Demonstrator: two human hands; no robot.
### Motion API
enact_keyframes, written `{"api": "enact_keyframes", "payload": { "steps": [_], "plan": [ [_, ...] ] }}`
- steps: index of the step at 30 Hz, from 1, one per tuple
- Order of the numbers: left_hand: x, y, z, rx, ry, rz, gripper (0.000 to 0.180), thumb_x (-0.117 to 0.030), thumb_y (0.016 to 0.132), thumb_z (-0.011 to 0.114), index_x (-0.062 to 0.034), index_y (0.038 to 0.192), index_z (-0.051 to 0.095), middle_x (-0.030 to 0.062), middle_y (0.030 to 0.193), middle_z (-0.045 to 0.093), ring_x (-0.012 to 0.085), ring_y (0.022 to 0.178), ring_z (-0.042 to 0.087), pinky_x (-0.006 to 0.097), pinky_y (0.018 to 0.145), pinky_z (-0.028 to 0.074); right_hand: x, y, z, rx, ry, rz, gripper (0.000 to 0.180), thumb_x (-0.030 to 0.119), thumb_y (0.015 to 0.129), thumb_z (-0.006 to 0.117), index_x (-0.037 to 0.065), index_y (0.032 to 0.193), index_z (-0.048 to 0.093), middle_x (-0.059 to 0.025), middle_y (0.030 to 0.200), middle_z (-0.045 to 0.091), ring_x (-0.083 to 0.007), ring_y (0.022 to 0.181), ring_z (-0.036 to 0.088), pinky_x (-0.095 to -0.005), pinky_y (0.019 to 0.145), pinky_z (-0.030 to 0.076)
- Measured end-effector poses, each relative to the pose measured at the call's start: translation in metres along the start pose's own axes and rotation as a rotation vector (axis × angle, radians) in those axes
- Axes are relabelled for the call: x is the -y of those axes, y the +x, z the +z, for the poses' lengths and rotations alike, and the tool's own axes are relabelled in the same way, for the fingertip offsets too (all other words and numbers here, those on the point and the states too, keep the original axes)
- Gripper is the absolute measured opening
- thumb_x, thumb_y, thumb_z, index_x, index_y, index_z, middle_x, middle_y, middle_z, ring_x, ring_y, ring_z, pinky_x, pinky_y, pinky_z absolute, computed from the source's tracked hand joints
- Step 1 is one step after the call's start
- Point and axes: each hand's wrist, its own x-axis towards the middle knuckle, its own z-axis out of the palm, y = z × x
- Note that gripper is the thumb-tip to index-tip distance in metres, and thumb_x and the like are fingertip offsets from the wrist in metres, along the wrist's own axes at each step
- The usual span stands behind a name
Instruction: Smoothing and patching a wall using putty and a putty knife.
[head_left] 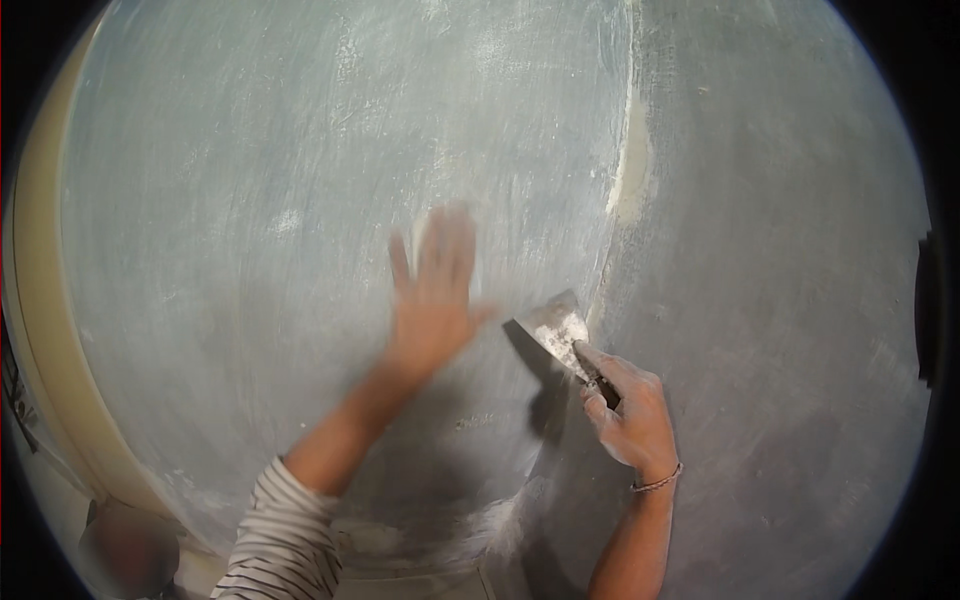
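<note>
Sleeve [285,535], striped and pushed up the left forearm, sits nearest, at about seven o'clock in the head view; a thin bracelet [658,483] circles the right wrist at five o'clock. Beyond the bracelet, the right hand [630,415] closes around the handle of a putty knife [558,330], forefinger stretched along the back of the blade toward its root. The blade lies just right of centre, its broad edge up at eleven o'clock from the fist, smeared with pale filler and held against the wall [250,250] just beside the corner seam [625,170].

By its look the knife is light, with a thin metal blade that likely flexes near the edge and stays stiffer near the handle. A grip on the handle with one finger pressing the blade's back seems the sound hold; the dried filler probably makes the metal gritty rather than slippery, and the edge could scratch the surface if tilted steeply.

Left of the knife, the left hand [432,290] is spread open, fingers up toward twelve o'clock, blurred by motion; whether the palm touches the wall I cannot tell. Farthest, the grey-blue wall shows chalky streaks, and a strip of cream filler [630,150] runs up the seam toward one o'clock.
</note>
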Motion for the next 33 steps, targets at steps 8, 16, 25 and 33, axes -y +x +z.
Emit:
{"api": "enact_keyframes", "payload": {
  "steps": [8,16,25,33],
  "plan": [
    [-0.001,-0.005,-0.001,0.132,-0.095,0.238,0.095,-0.065,0.078,0.050,-0.0035,0.145,0.023,0.0074,0.153,0.020,0.0243,0.142,0.015,0.063,0.108,-0.003,0.003,0.000,-0.004,-0.047,0.026,0.015,0.048,0.003,0.073,0.056,0.003,0.121,0.057,-0.0184,0.088,0.061,-0.0315,0.072,0.059,-0.0357,0.073,0.048],
    [-0.026,-0.059,0.019,0.264,-0.105,0.238,0.094,-0.064,0.078,0.049,-0.0049,0.145,0.022,0.0066,0.154,0.016,0.0240,0.143,0.010,0.064,0.108,-0.004,-0.014,-0.001,0.009,-0.063,-0.107,0.055,0.044,0.001,0.078,0.051,0.003,0.122,0.056,-0.0218,0.093,0.061,-0.0342,0.078,0.059,-0.0360,0.076,0.047],
    [-0.039,0.046,0.010,0.033,0.007,0.118,0.088,-0.053,0.080,0.057,-0.0057,0.145,0.023,0.0083,0.154,0.017,0.0285,0.143,0.008,0.059,0.111,-0.005,-0.008,-0.010,0.004,0.332,-0.113,0.180,0.041,0.008,0.076,0.053,0.001,0.116,0.058,-0.0257,0.100,0.060,-0.0411,0.089,0.058,-0.0432,0.081,0.045],
    [-0.065,-0.025,0.049,0.102,0.035,0.453,0.069,-0.041,0.086,0.053,-0.0066,0.142,0.032,0.0049,0.151,0.025,0.0231,0.142,0.017,0.057,0.112,0.003,0.028,-0.038,-0.038,0.119,-0.145,0.094,0.048,0.004,0.068,0.054,0.002,0.115,0.060,-0.0206,0.085,0.061,-0.0387,0.076,0.057,-0.0395,0.073,0.046]
  ]
}}
